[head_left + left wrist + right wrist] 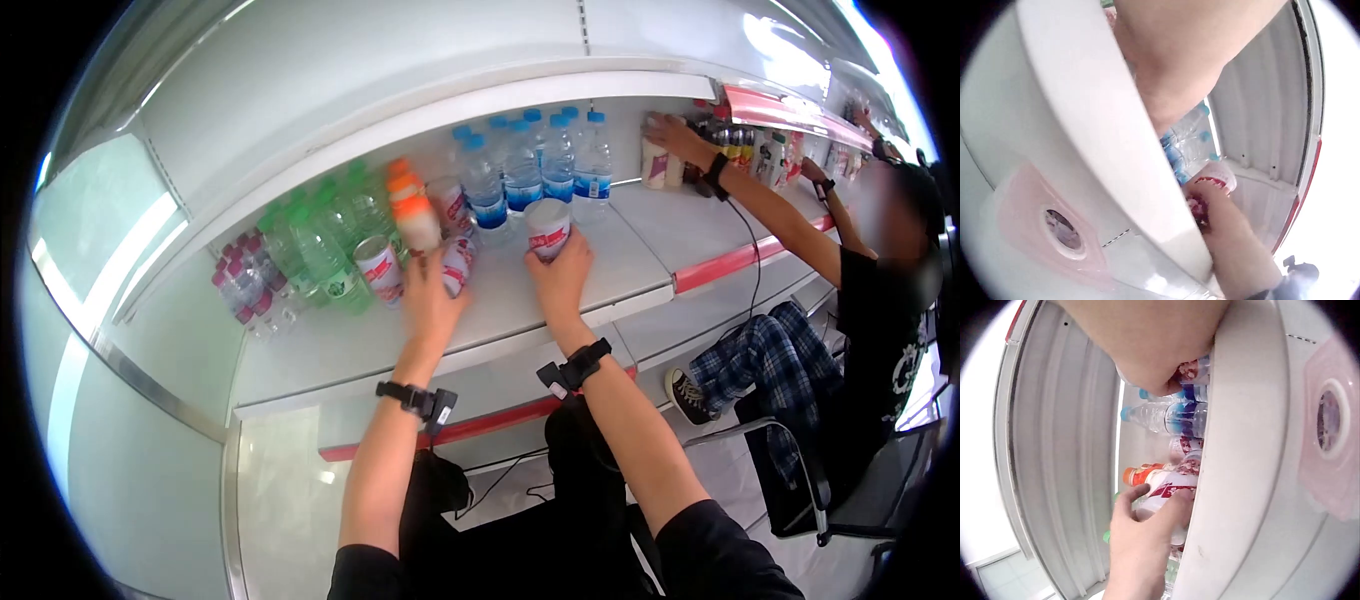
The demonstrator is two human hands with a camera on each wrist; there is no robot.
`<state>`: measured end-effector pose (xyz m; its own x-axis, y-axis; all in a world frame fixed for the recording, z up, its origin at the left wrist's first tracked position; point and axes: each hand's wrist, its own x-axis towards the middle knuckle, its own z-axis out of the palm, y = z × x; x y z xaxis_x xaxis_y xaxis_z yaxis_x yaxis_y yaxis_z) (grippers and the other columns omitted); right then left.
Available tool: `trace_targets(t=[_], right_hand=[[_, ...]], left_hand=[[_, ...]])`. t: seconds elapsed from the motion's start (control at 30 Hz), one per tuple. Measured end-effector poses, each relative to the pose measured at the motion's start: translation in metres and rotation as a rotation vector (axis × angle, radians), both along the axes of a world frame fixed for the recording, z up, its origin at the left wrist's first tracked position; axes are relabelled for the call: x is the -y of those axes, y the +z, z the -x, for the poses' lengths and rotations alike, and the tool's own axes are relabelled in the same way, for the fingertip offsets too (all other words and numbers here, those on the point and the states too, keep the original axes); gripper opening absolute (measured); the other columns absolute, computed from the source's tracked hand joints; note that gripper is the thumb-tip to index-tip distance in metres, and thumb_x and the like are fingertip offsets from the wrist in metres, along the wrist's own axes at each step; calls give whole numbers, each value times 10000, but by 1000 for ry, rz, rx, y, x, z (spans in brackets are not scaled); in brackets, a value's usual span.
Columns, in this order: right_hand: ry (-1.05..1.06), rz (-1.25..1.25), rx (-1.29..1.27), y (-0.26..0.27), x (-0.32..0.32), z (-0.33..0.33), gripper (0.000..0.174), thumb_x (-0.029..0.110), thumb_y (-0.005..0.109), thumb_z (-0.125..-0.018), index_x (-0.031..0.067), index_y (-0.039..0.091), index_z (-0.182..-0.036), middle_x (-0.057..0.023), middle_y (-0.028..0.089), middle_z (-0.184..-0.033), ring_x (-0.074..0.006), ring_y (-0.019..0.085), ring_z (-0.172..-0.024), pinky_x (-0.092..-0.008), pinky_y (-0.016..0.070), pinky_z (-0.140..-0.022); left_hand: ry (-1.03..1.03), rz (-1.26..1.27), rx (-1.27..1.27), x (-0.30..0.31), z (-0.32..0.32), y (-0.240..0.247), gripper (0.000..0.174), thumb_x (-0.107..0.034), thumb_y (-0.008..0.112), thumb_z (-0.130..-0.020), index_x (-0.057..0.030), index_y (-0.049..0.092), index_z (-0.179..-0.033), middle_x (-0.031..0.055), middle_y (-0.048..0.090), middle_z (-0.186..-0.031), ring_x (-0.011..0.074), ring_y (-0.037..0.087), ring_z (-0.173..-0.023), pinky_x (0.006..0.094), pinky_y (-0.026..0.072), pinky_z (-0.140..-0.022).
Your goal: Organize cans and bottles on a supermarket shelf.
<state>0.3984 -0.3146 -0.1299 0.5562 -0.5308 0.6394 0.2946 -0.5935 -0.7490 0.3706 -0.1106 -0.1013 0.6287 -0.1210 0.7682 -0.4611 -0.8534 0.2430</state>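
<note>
My left hand (432,300) grips a white-and-red can (458,264), tilted among the drinks. In the right wrist view, its thumb and fingers wrap this can (1169,492). My right hand (563,278) holds a similar can (547,228) near the shelf's front, before the blue-capped water bottles (525,175). The left wrist view shows this can (1217,175) above the right hand (1225,215). Left of my left hand stands another white-and-red can (379,268). Behind it are an orange-capped bottle (408,200) and one more can (447,202).
Green-capped bottles (325,250) and small purple-labelled bottles (240,275) fill the shelf's left end. An upper shelf (420,115) overhangs the drinks. On the right, a seated person (870,270) reaches to other bottles on the adjoining shelf (665,220).
</note>
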Motion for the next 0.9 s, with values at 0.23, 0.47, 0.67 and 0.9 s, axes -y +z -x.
trace_targets(t=[0.23,0.47,0.67,0.9], right_hand=[[300,44,-74,15,-5,17,766,258,846,-661,-26,494,-1279,-240,546,-1196,-399,537,-1081,-479,465,-930],[567,199,-52,17,-9,21,691,253,894,-675,-39,549,-1198,-166,647,-1052,-265,652,-937,-374,528,-790],[652,114,-290,22,-7,26,524,220,886,-727,3,593,-1104,-77,668,-829,-167,655,-761,-280,525,-668],[1096,-141,-288,19,-3,29,173,136,729,-902,-6,658,-970,-63,705,-812,-139,687,-743,-273,518,-651]], left_hand=[[4,197,185,-32,31,20,716,-174,830,-719,-45,503,-1342,189,568,-1257,385,562,-1134,456,468,-954],[-56,355,115,-47,39,-16,857,-207,852,-719,-72,421,-1448,202,575,-1242,378,567,-1114,451,462,-952],[-50,358,52,-50,42,-12,889,-231,859,-723,-63,391,-1459,216,534,-1366,388,544,-1215,449,447,-1014],[-10,341,48,-48,45,-11,864,-271,855,-728,-88,415,-1449,208,580,-1211,384,576,-1077,459,479,-914]])
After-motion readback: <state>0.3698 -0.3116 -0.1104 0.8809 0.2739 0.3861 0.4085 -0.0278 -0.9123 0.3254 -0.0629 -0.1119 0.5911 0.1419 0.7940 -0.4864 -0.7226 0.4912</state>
